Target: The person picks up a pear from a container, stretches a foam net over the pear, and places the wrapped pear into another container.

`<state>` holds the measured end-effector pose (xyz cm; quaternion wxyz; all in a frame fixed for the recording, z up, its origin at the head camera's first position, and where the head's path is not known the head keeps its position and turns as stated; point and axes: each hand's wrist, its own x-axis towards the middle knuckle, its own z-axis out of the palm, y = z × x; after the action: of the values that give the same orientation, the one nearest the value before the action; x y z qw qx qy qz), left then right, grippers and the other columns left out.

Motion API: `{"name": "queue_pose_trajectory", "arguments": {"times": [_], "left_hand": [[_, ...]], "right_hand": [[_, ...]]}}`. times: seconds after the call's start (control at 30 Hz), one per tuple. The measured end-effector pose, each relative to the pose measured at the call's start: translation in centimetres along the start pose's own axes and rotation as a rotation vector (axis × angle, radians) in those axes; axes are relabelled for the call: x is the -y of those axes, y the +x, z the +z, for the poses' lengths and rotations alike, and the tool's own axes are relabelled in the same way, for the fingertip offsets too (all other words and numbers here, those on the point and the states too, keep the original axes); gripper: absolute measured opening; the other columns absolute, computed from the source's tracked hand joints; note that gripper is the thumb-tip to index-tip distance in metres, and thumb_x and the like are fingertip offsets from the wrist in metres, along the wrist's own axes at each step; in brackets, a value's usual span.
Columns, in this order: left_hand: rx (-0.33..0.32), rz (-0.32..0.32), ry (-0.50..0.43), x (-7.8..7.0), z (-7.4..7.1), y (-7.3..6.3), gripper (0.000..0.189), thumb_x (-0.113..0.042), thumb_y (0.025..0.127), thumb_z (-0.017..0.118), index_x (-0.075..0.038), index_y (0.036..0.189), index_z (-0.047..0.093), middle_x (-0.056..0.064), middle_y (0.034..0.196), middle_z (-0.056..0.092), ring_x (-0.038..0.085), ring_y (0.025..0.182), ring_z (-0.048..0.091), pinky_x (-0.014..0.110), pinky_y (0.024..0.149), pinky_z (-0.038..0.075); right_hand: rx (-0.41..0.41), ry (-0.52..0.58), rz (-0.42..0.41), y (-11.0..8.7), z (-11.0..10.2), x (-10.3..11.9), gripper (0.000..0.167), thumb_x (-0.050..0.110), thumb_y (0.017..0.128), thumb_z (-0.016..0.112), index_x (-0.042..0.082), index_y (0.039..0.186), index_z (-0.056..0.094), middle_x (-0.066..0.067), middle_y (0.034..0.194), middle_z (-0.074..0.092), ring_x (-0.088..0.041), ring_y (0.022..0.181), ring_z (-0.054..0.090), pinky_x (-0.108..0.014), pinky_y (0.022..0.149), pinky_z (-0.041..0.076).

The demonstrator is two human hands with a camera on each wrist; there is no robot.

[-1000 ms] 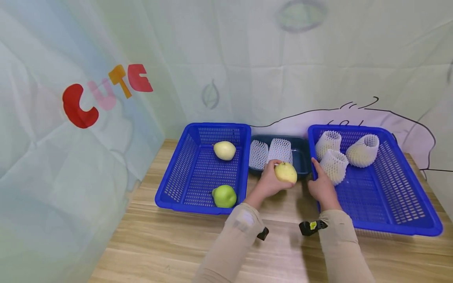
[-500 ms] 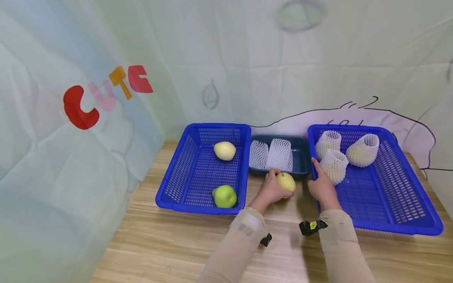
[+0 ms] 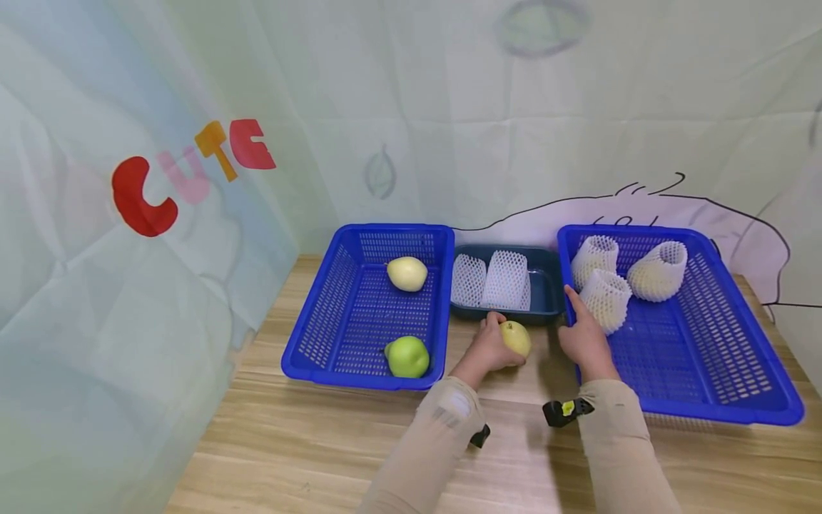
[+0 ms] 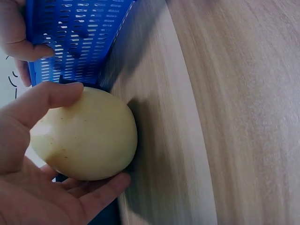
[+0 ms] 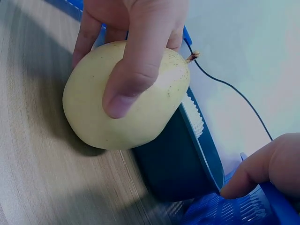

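Note:
My left hand (image 3: 491, 348) grips a pale yellow pear (image 3: 516, 339), its stem up, at the table in front of the dark green tray (image 3: 543, 318). In the right wrist view the thumb lies across the pear (image 5: 89, 108), with fingers behind it. Whether the pear touches the table I cannot tell. My right hand (image 3: 586, 343) holds the near-left rim of the right blue basket (image 3: 700, 414); its thumb shows against the outer wall in the left wrist view, while the fingers inside are partly hidden. White foam net sleeves (image 3: 506, 280) lie in the tray.
Several pieces are in the baskets: the left blue basket (image 3: 366, 380) has a pale pear (image 3: 407, 274) and a green pear (image 3: 407, 357). Three sleeved fruits (image 3: 656, 271) stand in the right basket. A printed cloth (image 3: 411, 107) hangs behind the wooden table (image 3: 289, 442).
My left hand has lowered the pear toward the table, drawing it nearer to me, away from the tray. The right hand stays on the basket rim.

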<state>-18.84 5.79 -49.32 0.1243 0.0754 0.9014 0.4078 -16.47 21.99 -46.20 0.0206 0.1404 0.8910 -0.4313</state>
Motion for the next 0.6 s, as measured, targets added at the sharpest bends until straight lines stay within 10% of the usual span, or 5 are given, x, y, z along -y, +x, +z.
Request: {"name": "queue_pose_trajectory", "arguments": {"times": [0.6], "left_hand": [[0.032,0.014,0.052,-1.0,-1.0,-0.3,0.084,-0.012,0.056,0.087,-0.015,0.123,0.037,0.010,0.110,0.044,0.028,0.105,0.047,0.034,0.088,0.042]], "right_hand": [[0.002,-0.002,0.010,0.2,0.1,-0.2,0.075,-0.001,0.082,0.040,0.017,0.149,0.013,-0.031,0.143,0.024,-0.045,0.127,0.028,-0.058,0.099,0.026]]}}
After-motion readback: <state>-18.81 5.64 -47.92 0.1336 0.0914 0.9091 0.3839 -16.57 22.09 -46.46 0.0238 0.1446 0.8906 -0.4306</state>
